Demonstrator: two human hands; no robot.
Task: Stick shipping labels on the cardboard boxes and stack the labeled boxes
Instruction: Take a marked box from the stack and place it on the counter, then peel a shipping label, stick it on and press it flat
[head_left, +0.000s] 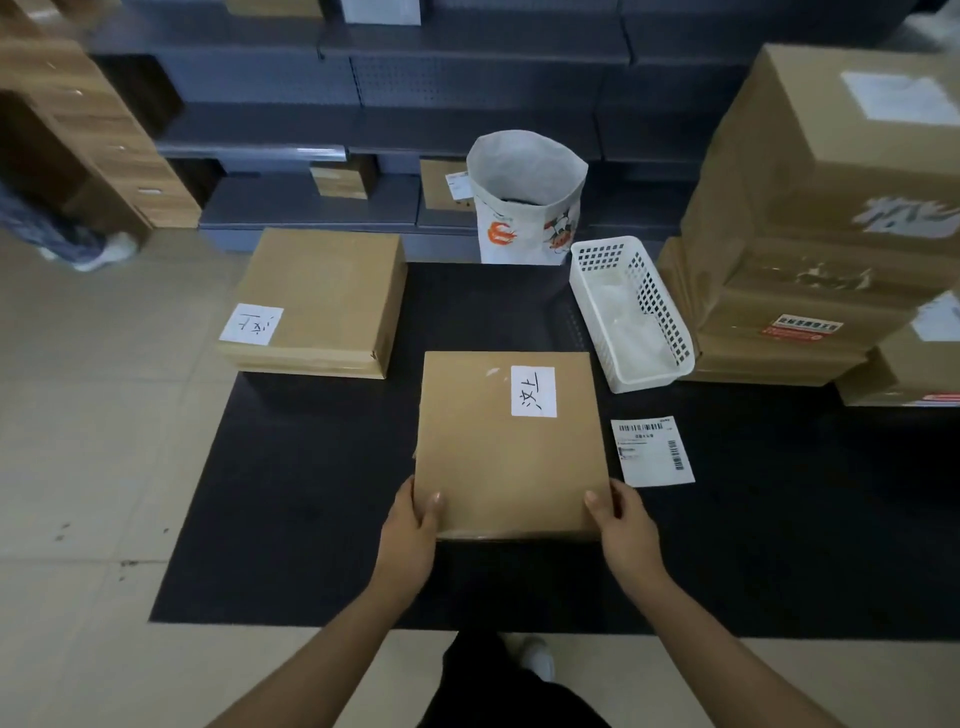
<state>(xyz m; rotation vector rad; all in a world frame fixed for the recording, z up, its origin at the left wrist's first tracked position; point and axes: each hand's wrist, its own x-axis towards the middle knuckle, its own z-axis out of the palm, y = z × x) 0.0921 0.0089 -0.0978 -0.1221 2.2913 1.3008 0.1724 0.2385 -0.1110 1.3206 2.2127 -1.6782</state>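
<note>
A flat cardboard box (511, 457) lies on the dark mat (291, 519) in front of me, with a white handwritten sticker near its far edge. My left hand (413, 525) grips its near left corner, thumb on top. At the near right corner my right hand (621, 519) holds it the same way. A loose shipping label (653, 451) with barcodes lies on the mat just right of the box. A second cardboard box (322, 301) with a white handwritten sticker sits at the mat's far left.
A white perforated basket (631, 317) stands right of centre. Behind it is a white paper bag (524, 200). Stacked large cartons (810, 218) fill the right side. Grey shelving (395, 119) runs along the back. A person's foot (111, 252) shows at far left.
</note>
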